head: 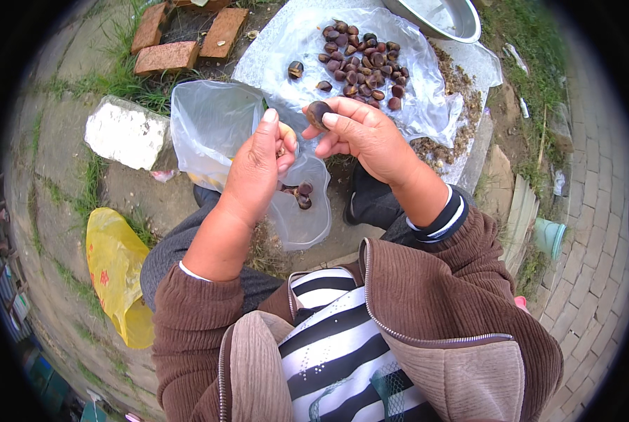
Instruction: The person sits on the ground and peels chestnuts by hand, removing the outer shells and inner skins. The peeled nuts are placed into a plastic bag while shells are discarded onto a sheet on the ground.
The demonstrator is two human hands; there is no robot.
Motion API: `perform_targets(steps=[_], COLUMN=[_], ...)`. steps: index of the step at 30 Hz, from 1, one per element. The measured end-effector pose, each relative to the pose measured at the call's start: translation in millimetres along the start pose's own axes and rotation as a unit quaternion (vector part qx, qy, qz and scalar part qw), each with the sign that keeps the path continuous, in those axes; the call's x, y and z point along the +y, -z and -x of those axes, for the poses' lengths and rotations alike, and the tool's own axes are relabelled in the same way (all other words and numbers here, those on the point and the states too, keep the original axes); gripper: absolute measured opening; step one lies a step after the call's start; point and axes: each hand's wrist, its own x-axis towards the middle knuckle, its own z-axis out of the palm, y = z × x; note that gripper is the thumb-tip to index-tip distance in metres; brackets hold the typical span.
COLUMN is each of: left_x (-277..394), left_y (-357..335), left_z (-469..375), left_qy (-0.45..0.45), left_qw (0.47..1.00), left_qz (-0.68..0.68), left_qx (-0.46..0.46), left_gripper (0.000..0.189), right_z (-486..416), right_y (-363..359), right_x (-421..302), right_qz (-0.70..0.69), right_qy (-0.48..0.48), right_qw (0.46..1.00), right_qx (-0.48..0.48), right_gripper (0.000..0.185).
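Observation:
In my right hand (pixel 362 132), a dark brown chestnut (pixel 318 115) is pinched between thumb and fingers. My left hand (pixel 264 153) is beside it with thumb raised and fingers curled around a small brown piece (pixel 280 152), mostly hidden. Beyond both hands, several chestnuts (pixel 364 68) lie on a clear plastic sheet (pixel 430 95). One chestnut (pixel 295 69) sits apart on the left. A translucent plastic bag (pixel 214 116) stands open behind my left hand, with something yellow low inside. Between my knees, a translucent container (pixel 306 227) holds a few chestnuts (pixel 304 198).
A metal basin (pixel 464 26) is at the far right of the pale slab (pixel 264 39). Brown crumbs (pixel 459 105) lie beside the sheet. Red bricks (pixel 167 57) and a pale block (pixel 127 132) are on the left. A yellow bag (pixel 115 274) lies by my left knee, and a cup (pixel 549 238) at right.

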Motion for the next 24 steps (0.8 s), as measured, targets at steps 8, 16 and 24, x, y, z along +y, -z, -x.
perform_targets(steps=[8, 16, 24], left_x=[2, 5, 6], left_y=[3, 8, 11], left_z=[-3, -5, -4], left_qy=[-0.038, -0.083, -0.063], left_qw=[0.994, 0.982, 0.982], left_qz=[0.018, 0.078, 0.109], left_qx=[0.099, 0.150, 0.139], left_gripper=[0.043, 0.039, 0.038], right_z=[1, 5, 1], right_y=[2, -3, -8], right_x=[0, -4, 8], right_qz=[-0.089, 0.027, 0.079], right_qy=[-0.049, -0.103, -0.116], right_qw=[0.994, 0.991, 0.984], right_qx=[-0.035, -0.078, -0.106], right_gripper=[0.040, 0.039, 0.039])
